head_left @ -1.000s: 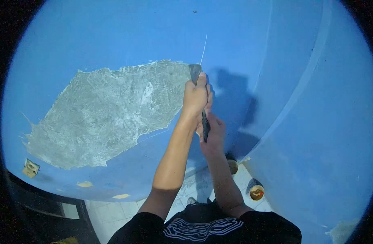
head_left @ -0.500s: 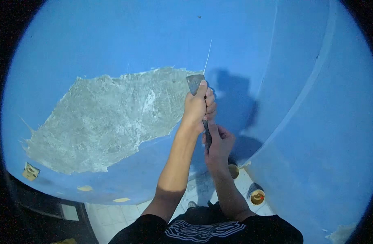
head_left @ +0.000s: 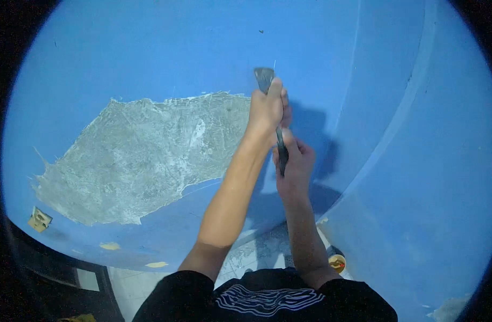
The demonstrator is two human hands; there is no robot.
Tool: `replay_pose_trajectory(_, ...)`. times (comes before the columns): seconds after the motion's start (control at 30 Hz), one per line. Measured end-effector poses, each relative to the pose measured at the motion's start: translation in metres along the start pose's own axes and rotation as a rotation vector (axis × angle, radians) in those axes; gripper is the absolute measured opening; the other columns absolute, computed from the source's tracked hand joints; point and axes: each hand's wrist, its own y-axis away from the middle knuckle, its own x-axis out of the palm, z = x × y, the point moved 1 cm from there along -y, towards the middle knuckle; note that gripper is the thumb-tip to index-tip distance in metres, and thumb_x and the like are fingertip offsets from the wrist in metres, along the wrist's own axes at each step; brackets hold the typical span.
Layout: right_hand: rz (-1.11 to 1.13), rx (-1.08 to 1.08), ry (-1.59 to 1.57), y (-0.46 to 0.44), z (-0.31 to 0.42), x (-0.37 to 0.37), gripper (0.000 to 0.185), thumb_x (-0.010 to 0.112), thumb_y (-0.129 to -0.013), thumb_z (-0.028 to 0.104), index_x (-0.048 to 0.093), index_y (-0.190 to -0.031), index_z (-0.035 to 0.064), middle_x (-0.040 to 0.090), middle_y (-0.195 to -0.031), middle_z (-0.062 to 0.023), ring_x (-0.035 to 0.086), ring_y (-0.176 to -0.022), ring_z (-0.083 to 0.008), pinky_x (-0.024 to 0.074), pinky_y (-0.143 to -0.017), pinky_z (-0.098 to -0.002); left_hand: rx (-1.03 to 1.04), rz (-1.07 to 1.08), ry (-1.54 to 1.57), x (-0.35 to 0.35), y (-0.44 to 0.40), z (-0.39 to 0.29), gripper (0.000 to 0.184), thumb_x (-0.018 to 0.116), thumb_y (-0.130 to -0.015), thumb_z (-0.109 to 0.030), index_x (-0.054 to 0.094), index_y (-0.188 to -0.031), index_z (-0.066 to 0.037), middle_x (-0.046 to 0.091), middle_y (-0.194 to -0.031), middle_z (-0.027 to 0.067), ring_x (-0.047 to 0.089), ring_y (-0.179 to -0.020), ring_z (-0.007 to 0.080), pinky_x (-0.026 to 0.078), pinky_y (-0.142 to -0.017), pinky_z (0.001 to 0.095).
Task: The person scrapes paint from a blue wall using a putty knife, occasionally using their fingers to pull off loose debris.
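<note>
My left hand is wrapped round a dark flat-bladed scraper, its thumb pointing up along the tool below the wide blade. The blade lies over the blue wall, just above the top right edge of a bare grey patch. Lower down, my right hand holds the lower end of the dark handle between thumb and fingers. A short thin white line on the wall shows beside the blade.
An open wall box sits at the lower left, above a dark frame. A container with something orange stands on the tiled floor. Another wall curves along the right.
Both hands and the scraper have moved up the wall and slightly right, from the grey patch's edge onto blue paint. Less of the white line shows. Both hands keep their hold.
</note>
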Motion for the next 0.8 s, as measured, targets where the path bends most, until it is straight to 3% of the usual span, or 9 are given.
replay_pose_trajectory(0.1,-0.084,0.068,0.061,0.018,-0.025,-0.021,0.025,0.066,-0.094,0.023,0.062,-0.076,0.006,0.057,-0.061,0.0008,0.049,-0.046,-0.0046,0.0321,-0.039,-0.0206,-0.07,-0.156,-0.056,-0.018,0.021,0.029,0.033,0.049,-0.102,-0.027,0.046,-0.072,-0.013,0.04,-0.057,-0.0041,0.035,-0.042,0.0083,0.024,-0.036,0.0264)
replay_pose_trajectory(0.27,-0.066,0.172,0.213,0.044,-0.039,-0.03,0.028,0.064,-0.095,0.023,0.062,-0.073,0.0063,0.055,-0.058,0.0005,0.046,-0.045,-0.0045,0.0305,-0.039,-0.0213,-0.175,-0.151,0.064,-0.041,0.049,0.04,0.035,0.049,-0.101,-0.029,0.045,-0.072,-0.011,0.035,-0.055,-0.0046,0.031,-0.041,0.0076,0.022,-0.037,0.0271)
replay_pose_trajectory(0.6,-0.145,0.085,0.123,0.029,-0.038,-0.023,0.034,0.067,-0.094,0.024,0.063,-0.067,0.0031,0.055,-0.057,-0.0006,0.041,-0.041,-0.0058,0.0269,-0.037,-0.025,-0.181,-0.133,0.068,-0.032,0.033,0.034,0.033,0.048,-0.102,-0.031,0.044,-0.075,-0.011,0.034,-0.055,-0.0052,0.028,-0.042,0.007,0.021,-0.038,0.0271)
replay_pose_trajectory(0.67,-0.127,0.038,0.125,0.024,-0.028,-0.024,0.026,0.067,-0.093,0.02,0.064,-0.074,0.0032,0.057,-0.058,-0.0005,0.047,-0.044,-0.0061,0.0314,-0.039,-0.0232,-0.149,-0.133,0.084,-0.022,0.029,0.033,0.032,0.048,-0.102,-0.03,0.044,-0.075,-0.012,0.034,-0.056,-0.0054,0.029,-0.043,0.0069,0.022,-0.039,0.0257)
replay_pose_trajectory(0.8,-0.091,0.102,0.15,0.024,-0.038,-0.029,0.025,0.067,-0.094,0.02,0.065,-0.075,0.0034,0.058,-0.06,-0.0003,0.048,-0.045,-0.0063,0.0328,-0.04,-0.0226,-0.143,-0.13,0.123,-0.029,0.033,0.036,0.034,0.05,-0.101,-0.031,0.044,-0.073,-0.012,0.035,-0.056,-0.0046,0.031,-0.043,0.0074,0.024,-0.039,0.0257)
